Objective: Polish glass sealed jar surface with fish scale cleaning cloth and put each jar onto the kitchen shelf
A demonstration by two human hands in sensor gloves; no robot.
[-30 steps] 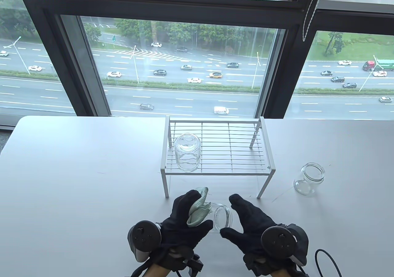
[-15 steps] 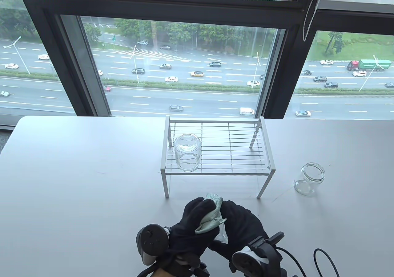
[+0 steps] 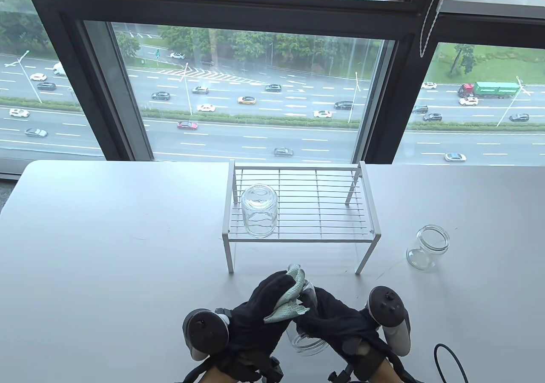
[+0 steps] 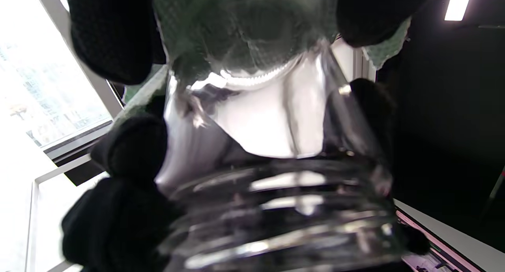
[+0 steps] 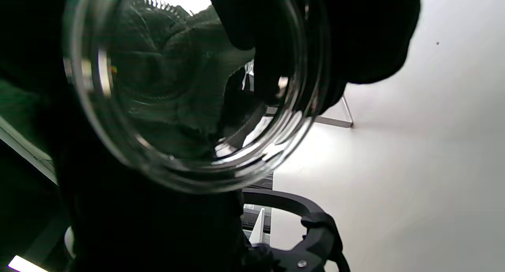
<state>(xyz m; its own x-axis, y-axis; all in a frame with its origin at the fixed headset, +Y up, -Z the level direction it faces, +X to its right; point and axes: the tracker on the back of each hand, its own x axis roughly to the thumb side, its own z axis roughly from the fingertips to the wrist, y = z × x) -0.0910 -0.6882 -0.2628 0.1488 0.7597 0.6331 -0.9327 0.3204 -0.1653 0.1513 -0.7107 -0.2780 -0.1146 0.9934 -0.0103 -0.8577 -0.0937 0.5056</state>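
Near the table's front edge my right hand (image 3: 334,317) grips a clear glass jar (image 3: 305,341), tipped with its open mouth toward me. My left hand (image 3: 266,300) holds a crumpled pale green cloth (image 3: 290,302) and presses it on the jar's far end. The left wrist view has the cloth (image 4: 244,31) bunched over the jar (image 4: 276,165), black fingers (image 4: 130,145) around the glass. In the right wrist view I look into the jar's mouth (image 5: 197,90). A second jar (image 3: 259,211) stands upside down on the left of the white wire shelf (image 3: 323,234).
A third jar (image 3: 428,247) stands upright and open on the white table (image 3: 106,251), right of the shelf. A black cable (image 3: 451,361) loops at the bottom right edge. A large window runs behind the table's far edge.
My right hand has closed on the jar and rolled over, turning the jar's mouth toward me; its tracker swung up to the right. The left hand keeps the cloth against the jar.
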